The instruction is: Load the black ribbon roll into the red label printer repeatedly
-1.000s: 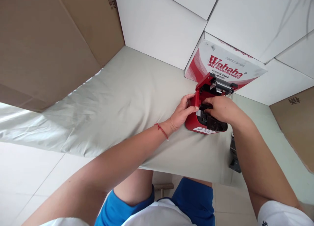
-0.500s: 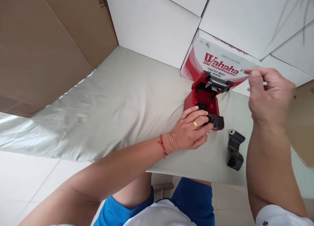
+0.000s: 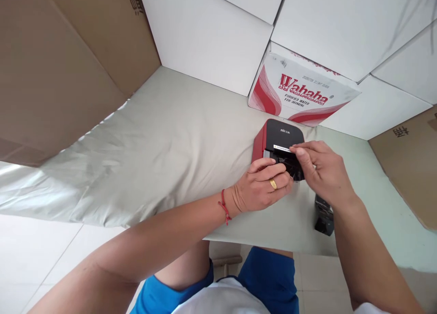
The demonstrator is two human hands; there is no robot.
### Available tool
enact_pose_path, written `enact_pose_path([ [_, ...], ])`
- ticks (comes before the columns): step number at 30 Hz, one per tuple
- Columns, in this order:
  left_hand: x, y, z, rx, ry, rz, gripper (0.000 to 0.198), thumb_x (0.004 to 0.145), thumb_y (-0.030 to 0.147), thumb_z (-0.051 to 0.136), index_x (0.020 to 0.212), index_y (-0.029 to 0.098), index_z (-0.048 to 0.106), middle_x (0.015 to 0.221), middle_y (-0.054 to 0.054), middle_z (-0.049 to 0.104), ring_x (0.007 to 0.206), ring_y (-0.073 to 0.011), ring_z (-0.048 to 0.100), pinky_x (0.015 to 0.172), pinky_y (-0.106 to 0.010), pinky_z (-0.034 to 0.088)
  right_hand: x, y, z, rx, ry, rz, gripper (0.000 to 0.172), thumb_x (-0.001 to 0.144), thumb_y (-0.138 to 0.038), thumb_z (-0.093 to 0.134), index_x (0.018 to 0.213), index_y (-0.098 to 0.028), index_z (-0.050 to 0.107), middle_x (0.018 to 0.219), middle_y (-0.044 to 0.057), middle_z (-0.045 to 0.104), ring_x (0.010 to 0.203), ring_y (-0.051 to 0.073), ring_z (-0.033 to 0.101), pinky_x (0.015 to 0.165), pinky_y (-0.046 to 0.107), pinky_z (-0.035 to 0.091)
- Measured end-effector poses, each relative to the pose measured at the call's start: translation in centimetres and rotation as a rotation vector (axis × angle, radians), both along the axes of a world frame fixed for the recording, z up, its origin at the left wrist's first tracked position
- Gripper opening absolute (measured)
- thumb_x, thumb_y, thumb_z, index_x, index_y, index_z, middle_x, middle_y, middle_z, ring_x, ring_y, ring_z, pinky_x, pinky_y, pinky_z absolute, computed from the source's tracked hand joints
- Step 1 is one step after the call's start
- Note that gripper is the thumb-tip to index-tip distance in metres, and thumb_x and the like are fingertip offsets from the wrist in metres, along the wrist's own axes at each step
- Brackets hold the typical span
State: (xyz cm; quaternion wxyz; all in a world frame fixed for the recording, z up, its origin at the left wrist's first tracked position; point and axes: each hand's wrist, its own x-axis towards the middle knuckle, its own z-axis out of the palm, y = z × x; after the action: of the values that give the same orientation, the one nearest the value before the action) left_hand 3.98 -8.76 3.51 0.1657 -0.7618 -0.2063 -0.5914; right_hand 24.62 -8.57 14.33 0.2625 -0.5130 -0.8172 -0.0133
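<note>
A small red and black label printer (image 3: 285,134) stands on the cloth-covered table, its black lid (image 3: 282,131) down over the body. At the printer's front, my left hand (image 3: 264,184) has its fingers curled over the edge, against shiny black film (image 3: 294,168). The thumb and forefinger of my right hand (image 3: 324,168) are pressed together at the lid's front edge, beside a white sticker strip (image 3: 282,148). My fingers hide part of the front slot. To the right lies a loose piece of black film (image 3: 324,220), partly covered by my right forearm.
Behind the printer is a white and red Wahaba-style water carton (image 3: 302,88), with large white boxes (image 3: 211,36) around it. Brown cardboard boxes stand at the left (image 3: 68,77) and right (image 3: 409,168). The table's front edge runs just above my lap.
The printer's raised lid has swung down over the body. My right hand has come in from the upper right to the lid's front edge. My left hand stays at the front.
</note>
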Motion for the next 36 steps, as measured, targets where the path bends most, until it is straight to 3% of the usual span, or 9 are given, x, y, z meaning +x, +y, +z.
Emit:
enact_pose_path([
  [5, 0.1, -0.2, 0.2, -0.007, -0.023, -0.008, 0.009, 0.108, 0.014, 0.081, 0.109, 0.023, 0.081, 0.098, 0.005, 0.088, 0.115, -0.0107, 0.082, 0.119, -0.033, 0.058, -0.5, -1.1, -1.0, 0.024, -0.13, -0.035, 0.058, 0.126, -0.054, 0.044, 0.117, -0.023, 0.092, 0.118, 0.012, 0.091, 0.102, 0.027, 0.079, 0.085, 0.043, 0.063],
  [10, 0.0, -0.4, 0.1, -0.107, -0.02, -0.06, 0.012, 0.108, 0.017, 0.075, 0.117, 0.024, 0.079, 0.101, 0.0, 0.086, 0.119, -0.0168, 0.078, 0.117, -0.039, 0.056, -0.6, -1.2, -1.5, 0.031, -0.139, -0.074, 0.051, 0.126, -0.05, 0.047, 0.122, -0.025, 0.092, 0.122, 0.01, 0.091, 0.102, 0.026, 0.078, 0.082, 0.042, 0.06],
  [14, -0.7, 0.7, -0.3, -0.372, -0.15, -0.079, 0.023, 0.111, 0.027, 0.063, 0.132, 0.025, 0.074, 0.115, -0.007, 0.085, 0.12, -0.0253, 0.074, 0.108, -0.046, 0.057, -0.4, -1.9, -2.4, 0.046, 0.014, -0.097, 0.043, 0.122, -0.05, 0.054, 0.121, -0.029, 0.092, 0.126, 0.01, 0.092, 0.108, 0.029, 0.082, 0.096, 0.049, 0.065],
  [17, -1.6, 2.5, -0.9, -0.709, -0.304, -0.106, 0.032, 0.111, 0.032, 0.061, 0.141, 0.025, 0.067, 0.135, -0.012, 0.08, 0.129, -0.0291, 0.071, 0.118, -0.052, 0.057, -0.2, -3.5, -3.6, 0.067, 0.169, -0.072, 0.037, 0.12, -0.047, 0.059, 0.116, -0.031, 0.092, 0.125, 0.01, 0.092, 0.114, 0.031, 0.084, 0.104, 0.056, 0.066],
  [21, -2.7, 4.7, -1.7, -1.069, -0.386, -0.325, 0.059, 0.1, 0.048, 0.073, 0.153, 0.027, 0.061, 0.158, -0.015, 0.066, 0.153, -0.0341, 0.061, 0.131, -0.059, 0.054, 0.6, -5.9, -5.4, 0.198, 0.186, -0.005, 0.027, 0.114, -0.031, 0.067, 0.123, -0.035, 0.092, 0.127, 0.009, 0.091, 0.115, 0.033, 0.085, 0.102, 0.058, 0.066],
  [25, -2.8, 5.6, -2.4, -1.288, -0.478, -0.554, 0.088, 0.091, 0.053, 0.082, 0.171, 0.033, 0.05, 0.184, -0.014, 0.048, 0.181, -0.0391, 0.04, 0.15, -0.068, 0.034, 1.1, -7.3, -6.9, 0.324, 0.117, -0.009, 0.04, 0.109, -0.021, 0.068, 0.138, -0.04, 0.089, 0.126, 0.008, 0.09, 0.114, 0.034, 0.085, 0.1, 0.058, 0.066],
  [27, -2.7, 5.9, -2.8, -1.339, -0.516, -0.633, 0.1, 0.088, 0.05, 0.084, 0.177, 0.038, 0.042, 0.196, -0.011, 0.035, 0.19, -0.0403, 0.025, 0.155, -0.07, 0.024, 1.1, -7.6, -7.3, 0.348, 0.114, 0.014, 0.05, 0.107, -0.017, 0.069, 0.148, -0.042, 0.084, 0.126, 0.007, 0.09, 0.115, 0.033, 0.084, 0.1, 0.057, 0.067],
  [30, -2.6, 6.5, -3.6, -1.383, -0.554, -0.726, 0.112, 0.084, 0.045, 0.084, 0.182, 0.043, 0.032, 0.204, -0.005, 0.02, 0.195, -0.0382, 0.008, 0.156, -0.069, 0.02, 0.8, -7.7, -7.5, 0.368, 0.131, 0.045, 0.061, 0.105, -0.012, 0.07, 0.159, -0.041, 0.077, 0.126, 0.007, 0.089, 0.115, 0.032, 0.083, 0.1, 0.054, 0.069],
  [36, -2.2, 7.5, -4.7, -1.376, -0.546, -0.792, 0.11, 0.082, 0.038, 0.079, 0.18, 0.048, 0.031, 0.203, 0.0, 0.024, 0.196, -0.0335, 0.007, 0.156, -0.066, 0.026, 0.5, -7.6, -7.6, 0.362, 0.111, -0.002, 0.048, 0.106, -0.016, 0.069, 0.146, -0.04, 0.083, 0.122, 0.007, 0.089, 0.111, 0.032, 0.084, 0.1, 0.058, 0.07],
])
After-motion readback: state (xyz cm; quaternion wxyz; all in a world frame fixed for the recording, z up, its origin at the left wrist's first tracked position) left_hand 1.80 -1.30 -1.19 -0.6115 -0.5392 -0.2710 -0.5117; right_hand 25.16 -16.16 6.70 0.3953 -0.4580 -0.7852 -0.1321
